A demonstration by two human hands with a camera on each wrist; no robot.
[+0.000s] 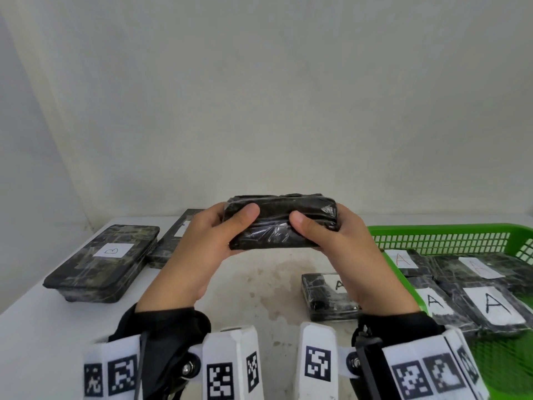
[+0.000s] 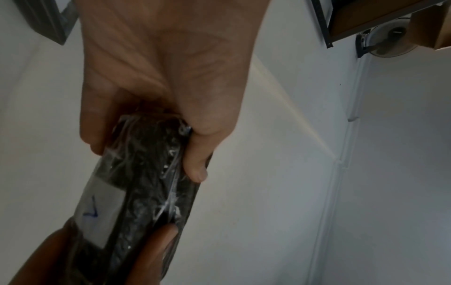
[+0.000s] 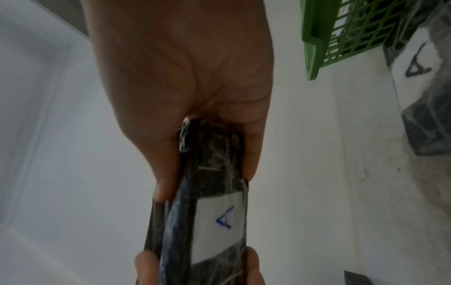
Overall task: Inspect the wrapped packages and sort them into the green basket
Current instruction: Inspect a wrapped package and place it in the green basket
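Observation:
A dark package wrapped in clear film (image 1: 281,222) is held in the air above the table's middle. My left hand (image 1: 212,236) grips its left end and my right hand (image 1: 326,235) its right end, thumbs on the near face. Its white label with a blue letter A (image 3: 223,221) faces away from my head and shows in both wrist views (image 2: 100,210). The green basket (image 1: 450,235) sits to the right and holds several packages labelled A (image 1: 490,307).
One package labelled A (image 1: 328,295) lies on the white table (image 1: 52,336) just left of the basket. A package labelled B (image 1: 103,261) lies at the left, with another dark package (image 1: 176,235) behind it. A pale wall stands behind the table.

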